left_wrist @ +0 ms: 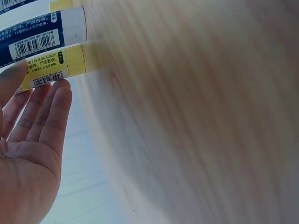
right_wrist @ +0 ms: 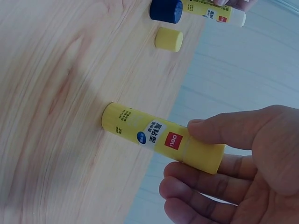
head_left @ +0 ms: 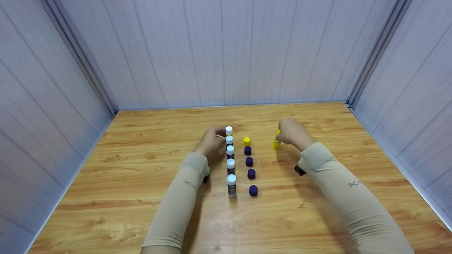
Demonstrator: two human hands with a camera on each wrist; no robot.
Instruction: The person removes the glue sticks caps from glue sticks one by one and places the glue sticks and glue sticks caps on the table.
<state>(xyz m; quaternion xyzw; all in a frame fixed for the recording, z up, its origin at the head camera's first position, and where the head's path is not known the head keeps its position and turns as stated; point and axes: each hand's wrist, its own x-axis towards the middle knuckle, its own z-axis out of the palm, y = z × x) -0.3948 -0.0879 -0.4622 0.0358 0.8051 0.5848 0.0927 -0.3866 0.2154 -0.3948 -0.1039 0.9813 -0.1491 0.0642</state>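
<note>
My left hand (head_left: 210,141) is at the far end of a row of glue sticks. Its thumb and fingers pinch the yellow-labelled glue stick (left_wrist: 51,67), which has a white top and no coloured cap. Right beside this one stands a dark blue glue stick (left_wrist: 35,39). Off to the right, my right hand (head_left: 295,133) grips another yellow glue stick (right_wrist: 154,133) by its yellow cap (right_wrist: 205,155), thumb on one side and fingers on the other. That stick is upright, its base right at the tabletop.
Several dark blue glue sticks (head_left: 231,187) with white tops stand upright in a line toward me. Right of them runs a parallel line of loose caps: a yellow cap (head_left: 247,141) farthest, then several dark blue caps (head_left: 253,190). Pale panel walls (head_left: 233,53) enclose the wooden table (head_left: 116,197).
</note>
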